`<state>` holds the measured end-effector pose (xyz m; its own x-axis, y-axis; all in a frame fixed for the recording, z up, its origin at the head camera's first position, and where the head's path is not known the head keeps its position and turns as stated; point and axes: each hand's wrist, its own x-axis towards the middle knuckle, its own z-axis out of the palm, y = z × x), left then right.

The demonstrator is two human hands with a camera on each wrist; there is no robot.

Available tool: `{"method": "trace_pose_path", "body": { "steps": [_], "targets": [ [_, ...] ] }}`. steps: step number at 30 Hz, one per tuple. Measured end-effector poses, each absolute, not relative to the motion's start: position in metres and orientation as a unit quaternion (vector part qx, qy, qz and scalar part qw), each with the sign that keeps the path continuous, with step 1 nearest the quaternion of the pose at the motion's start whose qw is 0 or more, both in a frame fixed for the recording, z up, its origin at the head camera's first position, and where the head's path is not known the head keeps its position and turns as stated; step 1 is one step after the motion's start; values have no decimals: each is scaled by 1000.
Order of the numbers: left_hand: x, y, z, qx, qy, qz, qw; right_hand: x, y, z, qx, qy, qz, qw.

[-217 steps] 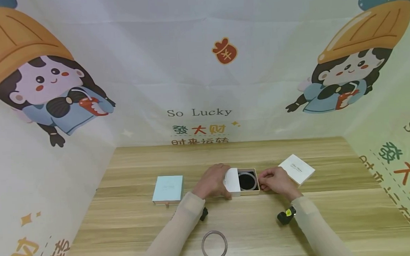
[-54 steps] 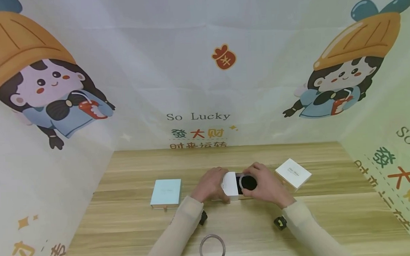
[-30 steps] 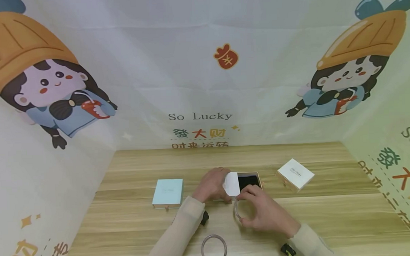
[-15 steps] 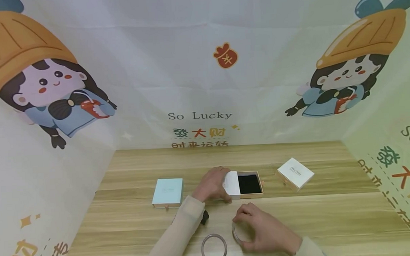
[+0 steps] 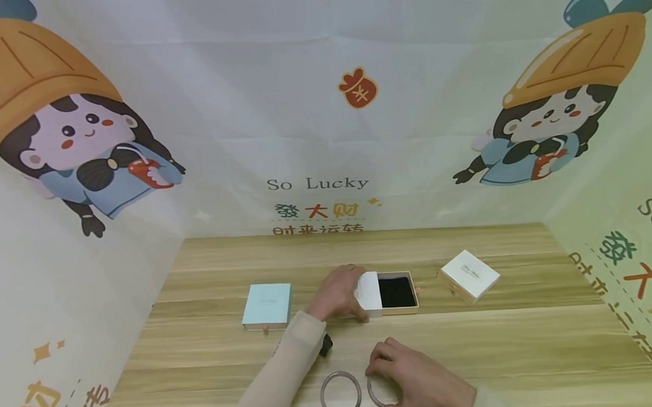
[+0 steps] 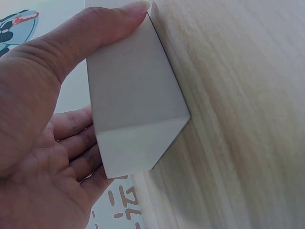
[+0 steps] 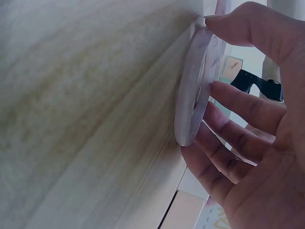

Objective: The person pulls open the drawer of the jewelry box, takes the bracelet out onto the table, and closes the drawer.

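Pale wood-grain tabletop [image 5: 498, 353], walled by creased printed cloth [image 5: 301, 108]. On my feed, the right hand [image 5: 418, 374] pinches a bangle [image 7: 190, 90], glassy lilac and round, between thumb and fingers, on the near side of the drawer box [image 5: 369, 299]; whether it touches the wood I cannot tell. The left hand [image 5: 337, 292] grips the drawer box by its white card sleeve [image 6: 138, 86], thumb and fingers on opposite sides; the tray [image 5: 398, 311], black-lined, stands part drawn out. I log a second bangle [image 5: 324, 398], also nearside. Left of the drawer box: a teal box [image 5: 266, 304], squarish. Right: a white box [image 5: 470, 273], askew, lettered.
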<state>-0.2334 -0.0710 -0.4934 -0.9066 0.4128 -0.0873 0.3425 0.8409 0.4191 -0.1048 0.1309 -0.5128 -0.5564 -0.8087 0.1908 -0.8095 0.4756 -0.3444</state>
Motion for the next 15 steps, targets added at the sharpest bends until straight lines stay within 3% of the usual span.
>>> {"method": "trace_pose_path", "body": {
  "steps": [15],
  "targets": [
    [-233, -72, -492, 194, 954, 208, 89, -105, 134, -511, 487, -851, 197, 18]
  ]
}}
